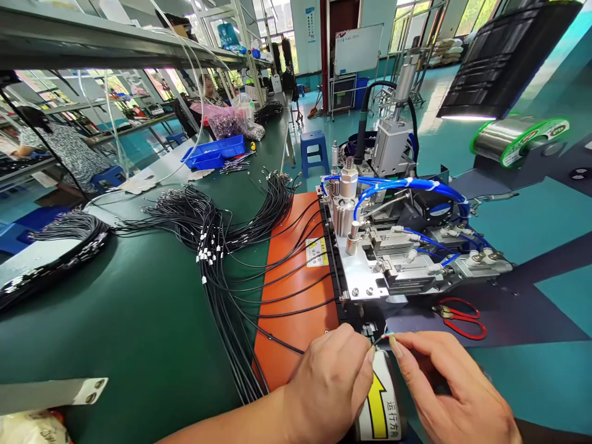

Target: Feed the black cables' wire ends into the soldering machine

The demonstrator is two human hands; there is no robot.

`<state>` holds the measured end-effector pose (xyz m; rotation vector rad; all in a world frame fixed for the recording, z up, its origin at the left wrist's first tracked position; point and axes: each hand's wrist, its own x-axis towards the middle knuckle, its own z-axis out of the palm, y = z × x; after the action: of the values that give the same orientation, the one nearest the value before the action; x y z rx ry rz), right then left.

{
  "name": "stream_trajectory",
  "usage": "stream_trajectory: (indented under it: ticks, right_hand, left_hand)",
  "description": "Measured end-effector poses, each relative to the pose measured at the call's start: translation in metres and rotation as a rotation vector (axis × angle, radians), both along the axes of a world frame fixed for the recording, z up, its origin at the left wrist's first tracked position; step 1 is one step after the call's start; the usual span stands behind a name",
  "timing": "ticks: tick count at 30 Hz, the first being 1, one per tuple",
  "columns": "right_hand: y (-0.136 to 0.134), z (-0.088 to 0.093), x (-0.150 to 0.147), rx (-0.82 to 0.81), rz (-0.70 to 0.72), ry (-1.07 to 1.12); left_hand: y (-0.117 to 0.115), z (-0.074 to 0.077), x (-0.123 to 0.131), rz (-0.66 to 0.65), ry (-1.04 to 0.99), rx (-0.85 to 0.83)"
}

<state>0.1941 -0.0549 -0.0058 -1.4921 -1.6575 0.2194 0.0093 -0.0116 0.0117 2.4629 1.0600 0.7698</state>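
My left hand [330,370] is closed around a black cable [282,341] close to its stripped end. Thin coloured wires [386,335] stick out past the fingers, and the thumb and index finger of my right hand [448,376] pinch them. Below both hands is a white label with a yellow arrow [378,401] on a rounded machine part. Just beyond stands a metal machine with cylinders [345,216] and blue air tubes [416,185]. Several black cables run across an orange plate [291,296] into its edge.
Bundles of black cables [194,216] lie on the green table [152,320]. Red-handled cutters [462,317] rest right of the machine. A solder spool [513,139] and a black lamp [499,61] are at upper right. A blue tray [215,152] sits farther back; two people are at the left.
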Motion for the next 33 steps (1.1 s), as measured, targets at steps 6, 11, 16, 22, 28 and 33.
stream_trajectory:
  ticks: [6, 11, 16, 22, 28, 33]
  right_hand:
    - [-0.001, -0.009, -0.017, 0.041, 0.022, -0.006]
    - [-0.001, -0.003, -0.002, -0.084, 0.030, 0.106]
    - [0.010, 0.003, 0.023, -0.695, -0.110, 0.591]
    - [0.017, 0.004, 0.013, -0.864, 0.079, 0.930]
    - [0.016, 0.004, 0.012, -0.865, 0.099, 0.887]
    - [0.016, 0.008, 0.011, -0.862, 0.142, 0.928]
  left_hand:
    - [0.000, 0.000, -0.001, -0.023, -0.037, -0.063]
    - [0.002, -0.001, -0.002, -0.017, -0.055, -0.103]
    - [0.002, 0.003, -0.002, -0.029, -0.058, -0.118]
    - [0.001, 0.003, -0.003, -0.037, -0.076, -0.142]
    - [0.003, -0.001, -0.004, -0.047, -0.078, -0.119]
    - [0.002, -0.001, -0.003, -0.040, -0.076, -0.113]
